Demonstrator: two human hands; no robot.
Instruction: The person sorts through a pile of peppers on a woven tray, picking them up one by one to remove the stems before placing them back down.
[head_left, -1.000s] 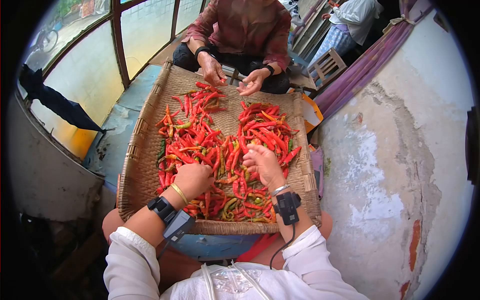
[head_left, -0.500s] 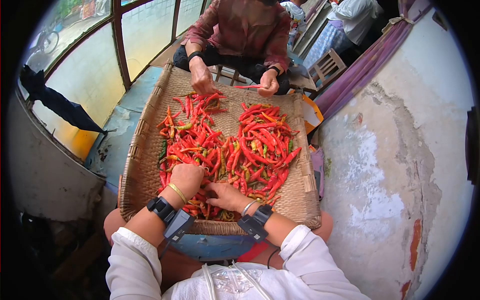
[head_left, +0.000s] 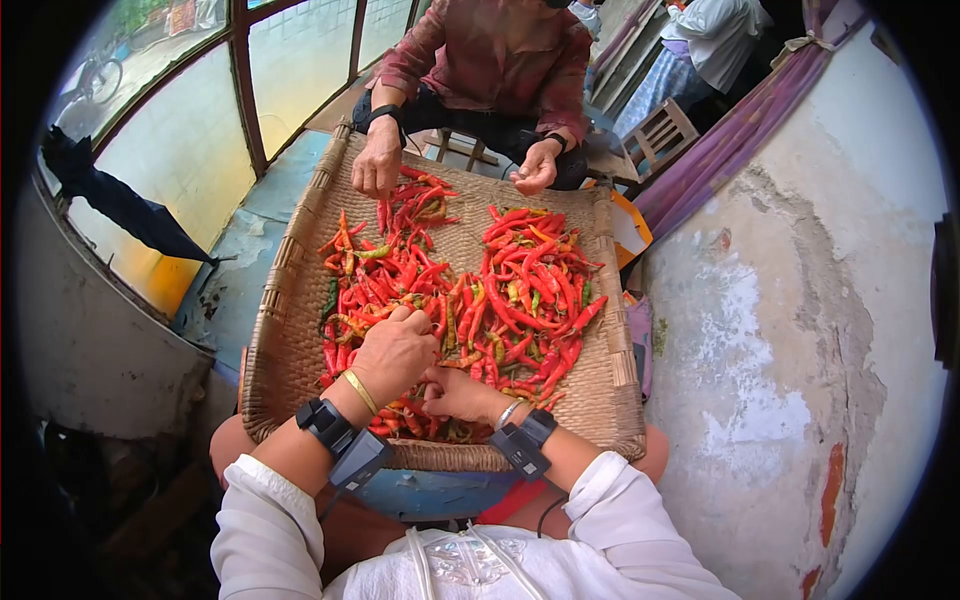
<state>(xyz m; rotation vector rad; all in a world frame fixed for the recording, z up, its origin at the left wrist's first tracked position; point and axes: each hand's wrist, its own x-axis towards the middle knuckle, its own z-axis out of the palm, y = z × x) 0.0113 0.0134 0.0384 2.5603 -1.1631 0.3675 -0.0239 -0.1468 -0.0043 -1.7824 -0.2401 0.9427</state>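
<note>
Red chili peppers [head_left: 540,275], with some orange and green ones among them, lie in two heaps that meet toward the near side of a woven bamboo tray [head_left: 280,350]. Over the near left heap, my left hand [head_left: 393,350] is closed, its fingers curled down among the chilies. Just to its right and lower, my right hand [head_left: 462,394] has its fingertips drawn together close to the left hand. Whatever either hand pinches is hidden behind the fingers. Both wrists carry a bracelet and a black strapped device.
Opposite sits a person in a dark red shirt [head_left: 490,60], with one hand [head_left: 378,165] over the far left chilies and another hand [head_left: 536,168] above the tray's far right. A folded umbrella [head_left: 130,205] leans at left; a cracked wall [head_left: 760,350] stands at right.
My left hand has moved up and right over the chilies; my right hand has shifted slightly right. The other person's hand at right no longer shows the red chili it held.
</note>
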